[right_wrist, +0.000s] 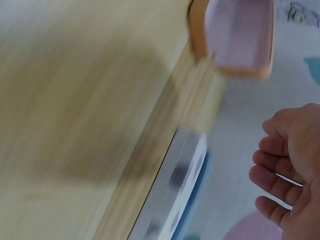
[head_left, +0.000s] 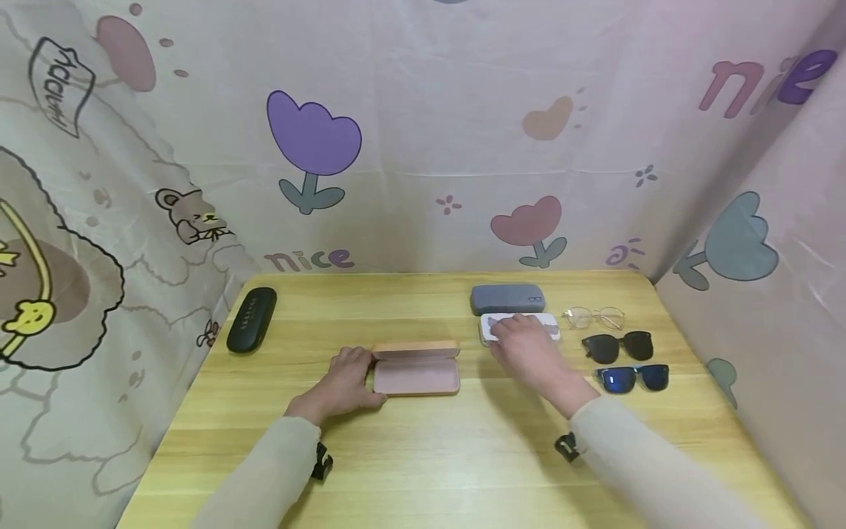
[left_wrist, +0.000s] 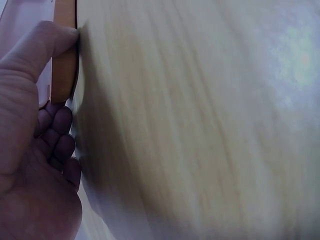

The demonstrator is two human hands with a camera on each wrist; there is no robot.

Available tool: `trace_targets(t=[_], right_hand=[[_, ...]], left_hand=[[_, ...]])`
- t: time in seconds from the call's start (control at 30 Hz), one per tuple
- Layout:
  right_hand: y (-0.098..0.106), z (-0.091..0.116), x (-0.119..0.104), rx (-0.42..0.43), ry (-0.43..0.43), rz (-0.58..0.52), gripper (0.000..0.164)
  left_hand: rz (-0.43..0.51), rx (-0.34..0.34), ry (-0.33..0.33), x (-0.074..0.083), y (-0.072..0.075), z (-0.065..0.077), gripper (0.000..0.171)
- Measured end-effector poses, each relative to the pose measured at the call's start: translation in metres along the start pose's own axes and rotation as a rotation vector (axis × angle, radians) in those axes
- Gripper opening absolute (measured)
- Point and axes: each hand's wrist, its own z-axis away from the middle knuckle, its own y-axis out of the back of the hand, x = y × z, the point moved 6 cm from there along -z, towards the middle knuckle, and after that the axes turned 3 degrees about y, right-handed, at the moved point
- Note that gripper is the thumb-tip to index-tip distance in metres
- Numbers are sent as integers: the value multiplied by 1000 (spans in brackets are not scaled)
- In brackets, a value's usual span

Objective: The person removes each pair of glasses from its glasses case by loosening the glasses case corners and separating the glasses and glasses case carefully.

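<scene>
My left hand [head_left: 342, 383] grips the left end of an open eyeglass case [head_left: 416, 376] with a tan-orange outside and pale pink lining. In the left wrist view, its thumb lies over the case's orange edge [left_wrist: 64, 75], with the other fingers curled at the end. The case's lid stands raised along the back. To the right, my right hand [head_left: 532, 356] is over a white eyeglass case [head_left: 551, 330] with grey-purple patterns, partly hiding it. From the right wrist, loosely bent fingers appear apart from that white case [right_wrist: 175, 180], with nothing between them.
A closed grey-blue case [head_left: 507, 298] sits behind the white one. Clear-lens glasses [head_left: 597, 317], black sunglasses [head_left: 620, 347] and blue-lens sunglasses [head_left: 633, 378] lie at the right. At the far left is a black case [head_left: 252, 320]. Printed cloth [head_left: 410, 132] encloses the wooden table [head_left: 423, 455].
</scene>
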Motion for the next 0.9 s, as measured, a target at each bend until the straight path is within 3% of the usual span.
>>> trace_targets(t=[0.3,0.57,0.9], right_hand=[[-10,-33,-45,20,-14,-76,24],[-22,-37,-53,3,-138,-121,32],[-27,-40,-59,8,-180,-53,44]], left_hand=[[-7,-1,0,2,0,-1,82],[-8,0,11,1,-1,-1,82],[-23,2,19,3,1,1,80]])
